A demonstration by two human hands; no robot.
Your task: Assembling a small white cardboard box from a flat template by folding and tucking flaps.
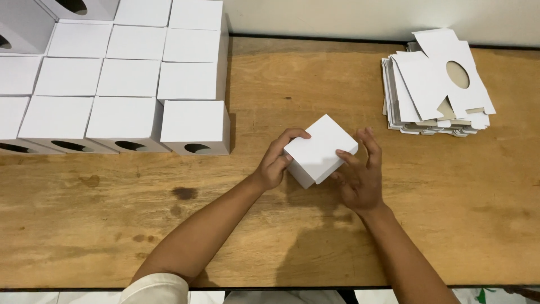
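Head view is showing us holding the small white box [319, 150] just above the desk [450, 225], left hand [274, 165] and right hand [360, 174] fingers clamped on opposite sides, so we are pressing evenly, judging that keeps corners square.

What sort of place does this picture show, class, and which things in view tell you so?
Probably a small packing or box-folding workbench: a wooden table, rows of assembled white boxes, a stack of flat unfolded blanks, and both hands holding one white box.
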